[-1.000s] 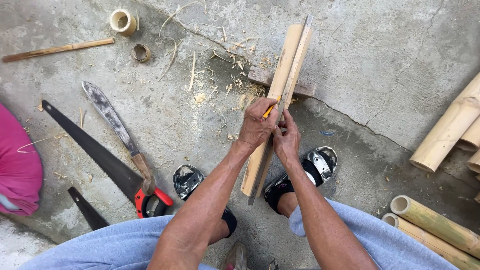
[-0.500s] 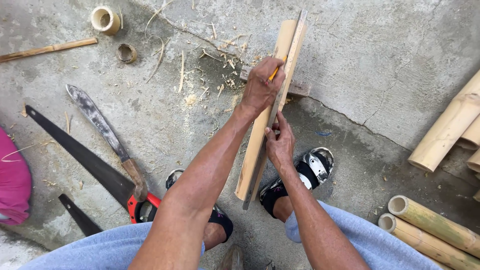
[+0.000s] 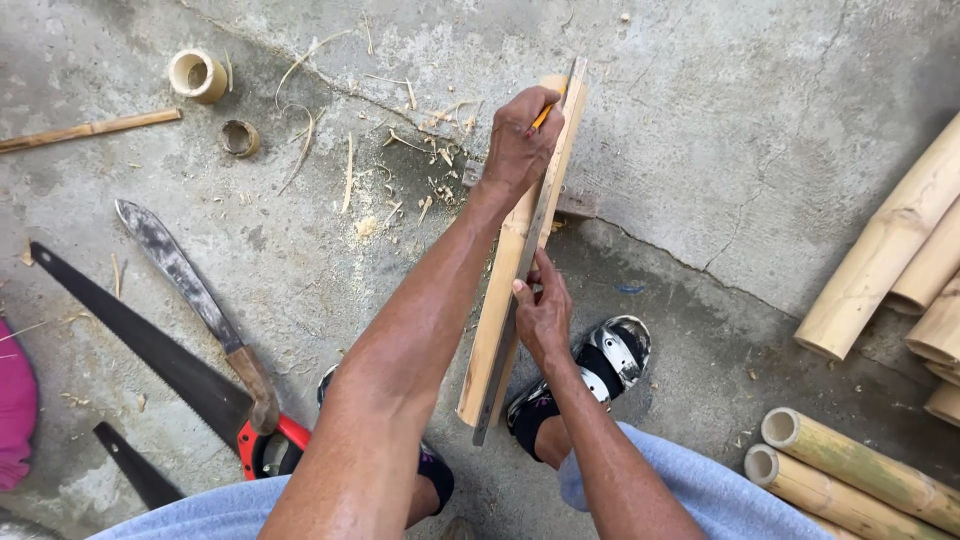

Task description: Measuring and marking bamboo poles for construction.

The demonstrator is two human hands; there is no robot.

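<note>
The left hand (image 3: 522,140) is closed around an orange pencil (image 3: 541,117), its tip set against a metal ruler (image 3: 535,230) that lies lengthwise along a split bamboo slat (image 3: 497,320). The right hand (image 3: 543,315) grips nothing; its thumb and fingertips press the ruler flat onto the slat about halfway down its length.

Since half a second ago the pencil hand has slid further up the slat, away from the body, and now sits near the slat's far end, where a second ago both hands were bunched together at mid-length. The right hand has stayed at roughly the same place on the ruler.

The left arm is stretched almost straight, forearm running up the middle of the view with the wrist bent down over the slat. The right forearm is shorter in view, elbow bent, coming in from the lower right.

The slat leans from a small wooden block (image 3: 575,203) on the concrete floor (image 3: 720,120) back towards the knees, its near end between two sandalled feet, the right sandal (image 3: 600,365) just beside it. To the left lie a machete (image 3: 195,305) and a handsaw (image 3: 150,355) with a red and black handle, the machete handle crossing the saw. Bamboo rings (image 3: 197,75) and shavings lie at the top left; whole bamboo poles (image 3: 880,270) are stacked at the right
</note>
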